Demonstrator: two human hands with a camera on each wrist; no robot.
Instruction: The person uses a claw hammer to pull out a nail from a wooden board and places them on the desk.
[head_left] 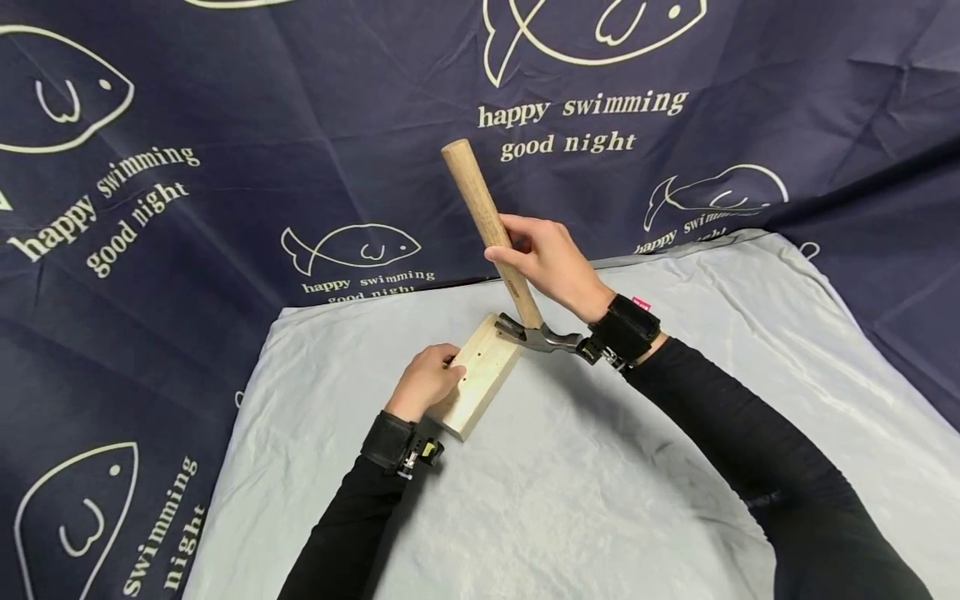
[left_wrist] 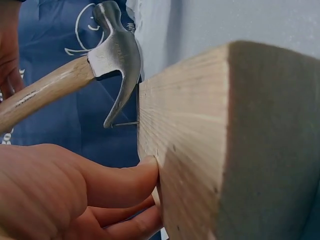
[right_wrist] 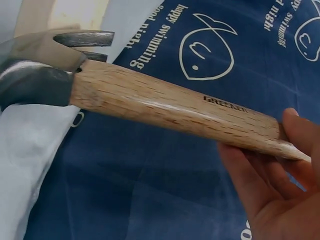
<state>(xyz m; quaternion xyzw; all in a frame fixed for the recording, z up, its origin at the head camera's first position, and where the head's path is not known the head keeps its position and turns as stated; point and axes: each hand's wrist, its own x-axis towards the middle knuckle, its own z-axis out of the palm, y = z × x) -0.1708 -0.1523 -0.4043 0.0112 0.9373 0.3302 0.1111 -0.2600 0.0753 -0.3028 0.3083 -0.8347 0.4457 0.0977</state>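
A pale wooden block (head_left: 480, 387) lies on the cloth; my left hand (head_left: 429, 382) grips its left edge, thumb on the top face in the left wrist view (left_wrist: 95, 185). My right hand (head_left: 551, 262) pinches the wooden handle of a claw hammer (head_left: 480, 196), which points upward with its head low. The claw sits over the block's far end, its tip beside a thin nail (left_wrist: 125, 123) standing out of the block. In the right wrist view the hammer (right_wrist: 165, 107) lies between thumb and fingers of the right hand (right_wrist: 285, 195). Small dark holes mark the block's face.
A light grey cloth (head_left: 540, 500) covers the table. Behind and to the left hangs a dark blue curtain (head_left: 225, 167) with white fish outlines and lettering. The table's far edge runs just beyond the block and the hammer.
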